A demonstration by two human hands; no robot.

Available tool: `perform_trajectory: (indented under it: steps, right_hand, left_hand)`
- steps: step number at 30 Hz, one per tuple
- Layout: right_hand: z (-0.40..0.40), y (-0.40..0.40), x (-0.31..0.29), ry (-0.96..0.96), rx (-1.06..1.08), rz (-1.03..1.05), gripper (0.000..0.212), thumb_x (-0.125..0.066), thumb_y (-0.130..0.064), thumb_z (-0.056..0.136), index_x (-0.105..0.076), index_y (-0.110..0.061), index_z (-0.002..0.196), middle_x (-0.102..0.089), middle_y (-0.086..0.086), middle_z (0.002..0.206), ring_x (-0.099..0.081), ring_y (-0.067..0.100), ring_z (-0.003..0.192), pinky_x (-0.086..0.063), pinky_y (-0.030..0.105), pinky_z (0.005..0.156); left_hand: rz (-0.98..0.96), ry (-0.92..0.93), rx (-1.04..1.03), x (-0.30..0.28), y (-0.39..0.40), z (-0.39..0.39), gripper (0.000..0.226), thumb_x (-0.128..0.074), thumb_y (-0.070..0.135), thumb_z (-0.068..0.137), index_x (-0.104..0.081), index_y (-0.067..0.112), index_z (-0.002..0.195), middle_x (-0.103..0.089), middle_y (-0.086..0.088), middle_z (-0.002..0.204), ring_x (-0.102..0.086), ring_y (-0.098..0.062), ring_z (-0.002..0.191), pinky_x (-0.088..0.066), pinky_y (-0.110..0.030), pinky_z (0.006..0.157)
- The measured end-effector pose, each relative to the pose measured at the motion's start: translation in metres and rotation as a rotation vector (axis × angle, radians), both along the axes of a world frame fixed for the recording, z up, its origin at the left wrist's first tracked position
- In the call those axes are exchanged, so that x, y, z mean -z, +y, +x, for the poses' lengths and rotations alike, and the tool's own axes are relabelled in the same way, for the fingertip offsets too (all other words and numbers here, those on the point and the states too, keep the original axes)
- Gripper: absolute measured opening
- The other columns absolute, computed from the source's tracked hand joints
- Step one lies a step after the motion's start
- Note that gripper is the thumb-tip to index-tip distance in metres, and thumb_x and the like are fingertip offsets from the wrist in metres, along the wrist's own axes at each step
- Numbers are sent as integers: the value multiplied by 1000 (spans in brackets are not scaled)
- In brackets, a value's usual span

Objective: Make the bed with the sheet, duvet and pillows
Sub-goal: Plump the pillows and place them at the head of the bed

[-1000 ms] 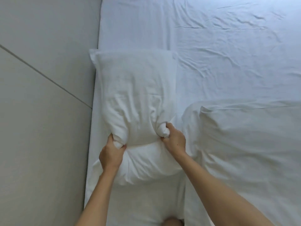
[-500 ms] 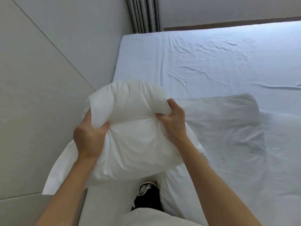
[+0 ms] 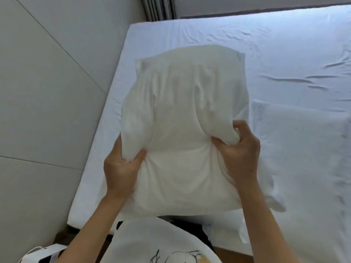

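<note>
Head view shows both hands clutching a white pillow (image 3: 182,114) above the sheet (image 3: 284,54): the left hand (image 3: 119,171) bunches its lower left side with curled fingers, and the right hand (image 3: 239,154) grips a fold at its lower right side. Beyond the hands the pillow stretches away over the bed's left half, while a second pillow (image 3: 300,149) lies flat on the sheet just right of the right hand.

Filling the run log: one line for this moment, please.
step: pillow casing | left hand: grips pillow | right hand: grips pillow | over sheet
</note>
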State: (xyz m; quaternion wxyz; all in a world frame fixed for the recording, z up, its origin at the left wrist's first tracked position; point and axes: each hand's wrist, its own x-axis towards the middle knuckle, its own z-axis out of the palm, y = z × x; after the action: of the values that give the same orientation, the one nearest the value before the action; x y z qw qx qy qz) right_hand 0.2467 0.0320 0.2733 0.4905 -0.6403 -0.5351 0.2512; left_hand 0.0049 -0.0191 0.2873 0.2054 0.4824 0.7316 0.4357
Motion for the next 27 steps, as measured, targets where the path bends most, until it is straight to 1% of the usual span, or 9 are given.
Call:
perform_trajectory:
  steps: [2, 4, 6, 7, 10, 14, 17, 20, 27]
  right_hand:
    - [10, -26, 52, -113, 76, -168, 35, -84, -35, 67, -60, -18, 87, -54, -9, 67, -55, 18, 65, -30, 26, 58]
    - [18, -53, 110, -162, 19, -506, 42, -79, -43, 71, -58, -17, 96, -58, -3, 76, -61, 25, 80, -32, 28, 62]
    - [31, -79, 156, -152, -90, -858, 56, -76, -51, 71, -52, -17, 109, -61, 5, 98, -59, 32, 100, -40, 34, 70]
    - [38, -88, 169, -135, -114, -950, 65, -74, -56, 69, -50, -17, 115, -59, 7, 106, -56, 33, 106, -44, 37, 77]
    - [55, -91, 177, -95, -77, -931, 88, -71, -65, 68, -40, -18, 136, -51, 9, 129, -48, 33, 122, -43, 47, 98]
    - [48, -56, 165, 59, 23, -881, 111, -73, -59, 72, -7, -21, 153, -28, 12, 153, -32, 28, 139, -30, 43, 112]
    - [37, -26, 167, 140, 31, -895, 123, -68, -66, 61, -1, -21, 153, -30, 6, 154, -35, 23, 139, -30, 38, 113]
    - [28, -14, 165, 162, 70, -936, 122, -68, -65, 63, 1, -22, 153, -33, 5, 153, -40, 25, 136, -31, 37, 111]
    - [-21, -20, 151, -83, 66, -956, 119, -72, -60, 71, 4, -20, 153, -45, 12, 145, -46, 33, 130, -34, 38, 106]
  left_hand:
    - [-207, 55, 47, 54, -13, 8, 65, -76, 28, 80, -46, 26, 137, -61, 9, 121, -59, -8, 104, -48, -26, 87]
    - [-573, 128, 93, 112, -28, 13, 80, -73, 43, 78, -29, 32, 145, -55, -2, 127, -55, -21, 110, -46, -34, 87]
    - [-941, 207, 129, 157, -44, 21, 102, -68, 58, 73, -8, 24, 150, -45, -18, 133, -46, -34, 118, -41, -41, 94]
    - [-1017, 217, 130, 173, -49, 25, 111, -66, 63, 71, -2, 20, 150, -40, -21, 137, -41, -36, 122, -38, -44, 98]
    - [-934, 121, 71, 189, -53, 36, 120, -64, 70, 69, 4, 17, 152, -25, -20, 150, -28, -36, 135, -30, -46, 108]
    - [-825, 35, 37, 188, -39, 24, 115, -63, 67, 74, 8, 20, 152, -11, -14, 157, -13, -29, 144, -20, -45, 116]
    - [-759, 52, 117, 187, -17, 5, 111, -65, 67, 73, 1, 25, 152, -17, -7, 158, -19, -26, 144, -25, -44, 114]
    - [-784, 102, 240, 188, 10, -18, 109, -62, 74, 67, -5, 34, 151, -27, -8, 153, -32, -28, 138, -34, -45, 109]
    - [-752, -135, 320, 195, 37, -31, 128, -64, 74, 52, 6, 34, 151, -33, -6, 152, -44, -33, 131, -37, -41, 106]
